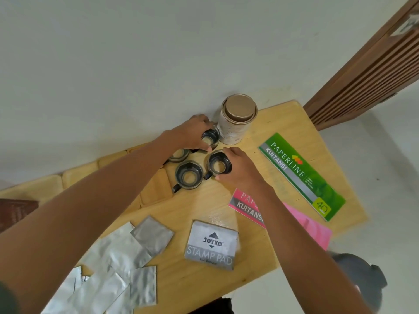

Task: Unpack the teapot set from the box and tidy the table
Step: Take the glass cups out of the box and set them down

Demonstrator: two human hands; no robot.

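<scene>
Wooden table (186, 214): left hand (195, 132) fingers grip one cup (210, 138), right hand (238, 168) fingers another cup (218, 165).

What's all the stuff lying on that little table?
cups: four, black with pale insides, far middle
tin: one, white with bronze lid, beside the far cup
green receipt book: one, right side
pink receipt book: one, partly under the right arm
stamp pad: one, grey, near middle
foil packets: several, silver, near left
table: one, light wood
left hand: on the far cup
right hand: on a nearer cup
</scene>
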